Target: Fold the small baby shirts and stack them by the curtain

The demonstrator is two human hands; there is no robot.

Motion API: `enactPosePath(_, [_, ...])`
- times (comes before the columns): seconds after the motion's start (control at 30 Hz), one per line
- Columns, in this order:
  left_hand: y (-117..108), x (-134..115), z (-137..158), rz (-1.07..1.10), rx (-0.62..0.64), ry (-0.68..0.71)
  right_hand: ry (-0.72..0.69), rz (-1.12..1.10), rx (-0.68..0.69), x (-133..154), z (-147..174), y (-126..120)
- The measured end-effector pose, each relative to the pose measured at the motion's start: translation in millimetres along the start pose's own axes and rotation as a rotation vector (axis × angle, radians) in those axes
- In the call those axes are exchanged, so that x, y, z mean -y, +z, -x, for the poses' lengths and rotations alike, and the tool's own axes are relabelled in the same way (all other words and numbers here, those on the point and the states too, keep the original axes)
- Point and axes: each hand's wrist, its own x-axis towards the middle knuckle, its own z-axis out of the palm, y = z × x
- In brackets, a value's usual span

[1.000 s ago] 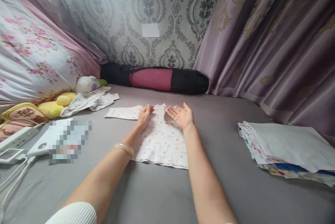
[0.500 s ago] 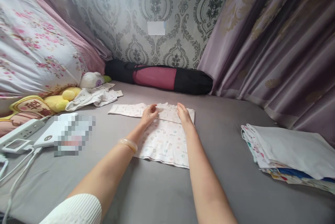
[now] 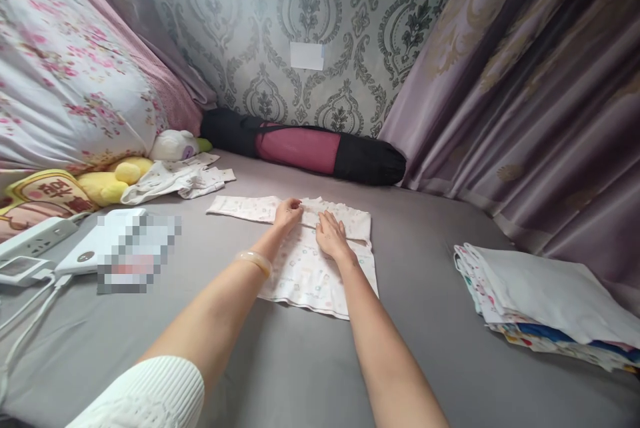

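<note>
A small white shirt point(image 3: 307, 271) with a pastel print lies flat on the grey sheet. One sleeve point(image 3: 240, 208) stretches out to the left, and the other lies folded across the upper part. My left hand point(image 3: 289, 215), with a pale bangle on the wrist, is at the left shoulder of the shirt, its fingers curled in and closed on the cloth. Flat on the middle of the folded-over sleeve rests my right hand point(image 3: 331, 235), fingers stretched out and pointing away from me.
Folded clothes point(image 3: 540, 288) are stacked at the right. A crumpled printed garment point(image 3: 175, 180) lies by plush toys at the left. Nearer are a power strip point(image 3: 37, 241), a white device point(image 3: 103, 241) and cables. A black and red long bag point(image 3: 300, 148) lies along the wall.
My right hand has moved left and come down flat onto the cloth from the shirt's right side. My left hand stays at the left shoulder, its fingers more closed. The view has shifted slightly.
</note>
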Motion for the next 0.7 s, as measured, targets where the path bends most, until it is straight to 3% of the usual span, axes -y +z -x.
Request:
enactPosePath(0.37, [9,-5,3,-0.117,-0.092,-0.078,0.081,0.098,0.071,9,-1,6])
enactPosePath(0.7, [3,-15,20,-0.354,-0.012,0.16,0.309,0.192,0.003,-15,-5,-4])
